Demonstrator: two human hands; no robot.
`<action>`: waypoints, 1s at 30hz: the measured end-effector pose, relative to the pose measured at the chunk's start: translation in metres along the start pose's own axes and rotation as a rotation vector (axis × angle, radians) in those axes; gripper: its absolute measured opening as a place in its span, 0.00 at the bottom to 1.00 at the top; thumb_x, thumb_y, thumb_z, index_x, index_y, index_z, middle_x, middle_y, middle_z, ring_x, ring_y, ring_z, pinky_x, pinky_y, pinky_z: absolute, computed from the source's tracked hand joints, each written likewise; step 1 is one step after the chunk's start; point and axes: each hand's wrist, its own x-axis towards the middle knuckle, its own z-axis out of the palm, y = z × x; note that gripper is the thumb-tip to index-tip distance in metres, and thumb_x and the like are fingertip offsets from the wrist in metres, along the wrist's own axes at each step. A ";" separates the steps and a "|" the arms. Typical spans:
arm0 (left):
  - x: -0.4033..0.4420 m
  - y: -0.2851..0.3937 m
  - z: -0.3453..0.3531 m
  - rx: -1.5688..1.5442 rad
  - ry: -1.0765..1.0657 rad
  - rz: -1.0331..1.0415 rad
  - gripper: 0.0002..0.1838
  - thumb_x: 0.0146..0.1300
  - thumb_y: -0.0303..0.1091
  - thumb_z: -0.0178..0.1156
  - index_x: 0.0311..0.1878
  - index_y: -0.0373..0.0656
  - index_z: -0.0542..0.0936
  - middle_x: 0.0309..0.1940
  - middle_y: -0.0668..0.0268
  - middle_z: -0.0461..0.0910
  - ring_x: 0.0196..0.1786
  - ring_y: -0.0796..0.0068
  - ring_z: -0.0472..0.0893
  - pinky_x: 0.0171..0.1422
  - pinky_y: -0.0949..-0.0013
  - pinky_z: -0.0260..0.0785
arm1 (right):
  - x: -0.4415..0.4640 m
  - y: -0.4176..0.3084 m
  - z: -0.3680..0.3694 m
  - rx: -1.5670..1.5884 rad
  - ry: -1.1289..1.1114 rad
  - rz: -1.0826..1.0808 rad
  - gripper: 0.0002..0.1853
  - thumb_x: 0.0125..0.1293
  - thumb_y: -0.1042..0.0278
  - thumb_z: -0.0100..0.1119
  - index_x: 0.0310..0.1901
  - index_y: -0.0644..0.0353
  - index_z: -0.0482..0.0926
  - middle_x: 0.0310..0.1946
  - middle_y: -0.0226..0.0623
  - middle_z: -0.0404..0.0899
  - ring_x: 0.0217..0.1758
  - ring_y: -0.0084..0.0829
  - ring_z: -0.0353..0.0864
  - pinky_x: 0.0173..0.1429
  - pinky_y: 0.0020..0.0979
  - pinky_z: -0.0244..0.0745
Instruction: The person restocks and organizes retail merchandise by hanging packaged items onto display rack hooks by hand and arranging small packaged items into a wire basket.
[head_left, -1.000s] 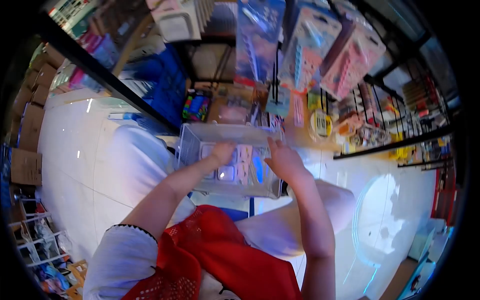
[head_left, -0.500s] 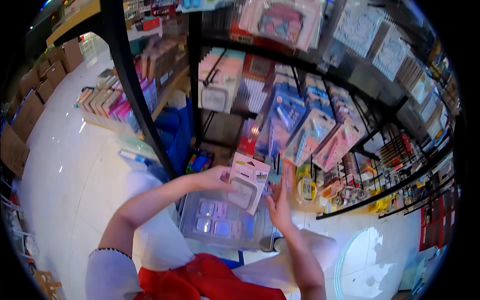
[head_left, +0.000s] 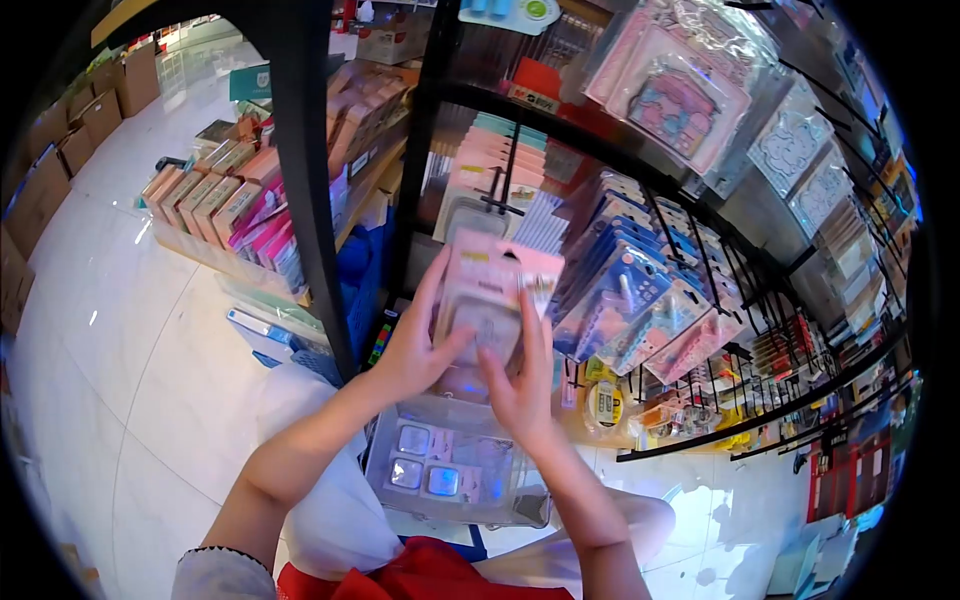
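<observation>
Both hands hold a pink carded package (head_left: pixel 484 300) with a square grey-white case, raised in front of the rack. My left hand (head_left: pixel 420 335) grips its left edge, thumb over the front. On the right side my right hand (head_left: pixel 522 385) closes on it, thumb at the lower front and fingers along the edge. Just behind its top hang similar pink cards (head_left: pixel 497 160) on a black hook. Below the hands, between the knees, sits a clear plastic bin (head_left: pixel 400 508) with several similar square-case packs (head_left: pixel 443 481) inside.
Blue and pink blister packs (head_left: pixel 625 290) hang right of the hands. A black rack post (head_left: pixel 305 180) stands at the left, beside a shelf of small boxes (head_left: pixel 205 200). Cardboard boxes (head_left: pixel 100 118) line the far left. A round yellow-labelled item (head_left: pixel 604 404) hangs low on the right.
The pink package came up out of the bin area and rose toward the hanging cards. My right hand, earlier beside it, has closed on it. The view has tilted up toward the rack.
</observation>
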 end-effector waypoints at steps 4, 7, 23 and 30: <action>0.028 -0.005 -0.013 0.151 0.103 0.103 0.36 0.57 0.25 0.53 0.68 0.35 0.49 0.66 0.51 0.55 0.68 0.61 0.57 0.69 0.67 0.48 | 0.033 -0.004 0.020 0.121 0.008 0.093 0.39 0.52 0.82 0.55 0.66 0.66 0.50 0.55 0.49 0.61 0.60 0.42 0.62 0.63 0.33 0.57; 0.028 -0.017 -0.012 0.160 0.160 0.161 0.35 0.57 0.26 0.52 0.67 0.34 0.51 0.65 0.51 0.56 0.67 0.61 0.58 0.69 0.66 0.49 | 0.032 0.007 0.030 0.142 0.028 0.080 0.39 0.53 0.82 0.55 0.66 0.67 0.49 0.54 0.49 0.60 0.58 0.41 0.63 0.62 0.33 0.58; 0.068 -0.022 -0.006 0.415 0.269 0.177 0.32 0.58 0.26 0.52 0.66 0.38 0.56 0.55 0.53 0.65 0.57 0.60 0.68 0.61 0.67 0.59 | 0.066 0.014 0.025 0.057 0.026 0.127 0.40 0.55 0.80 0.53 0.68 0.63 0.45 0.45 0.55 0.63 0.49 0.53 0.68 0.52 0.40 0.65; 0.095 -0.051 0.005 0.811 0.400 0.327 0.40 0.53 0.27 0.58 0.68 0.40 0.51 0.61 0.48 0.50 0.62 0.50 0.58 0.66 0.58 0.51 | 0.091 0.057 0.041 -0.337 0.052 0.091 0.39 0.58 0.75 0.51 0.69 0.59 0.42 0.34 0.54 0.68 0.34 0.51 0.75 0.33 0.41 0.73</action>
